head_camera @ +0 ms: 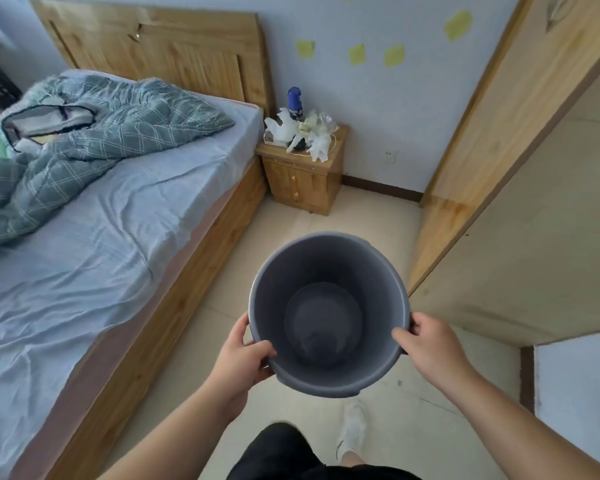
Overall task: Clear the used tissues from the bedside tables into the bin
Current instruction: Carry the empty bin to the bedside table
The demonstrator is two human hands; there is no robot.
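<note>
Left hand (240, 358) and right hand (430, 344) grip grey bin (326, 268) by its rim, above tiled floor (378, 216), crumpled tissues (302, 131) piled on wooden bedside table (300, 181), beside bed (101, 220)

Bed (101, 254) w/ green plaid quilt (84, 133) at left; yellow sticky notes (357, 53) upper ctr-right; wooden panel (499, 116) right; white shoe (354, 427) bottom ctr.

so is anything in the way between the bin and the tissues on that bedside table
Nothing visible. The left hand and right hand grip the bin, and only bare floor lies between it and the bedside table. The tissues sit piled on top, beside a blue bottle.
</note>
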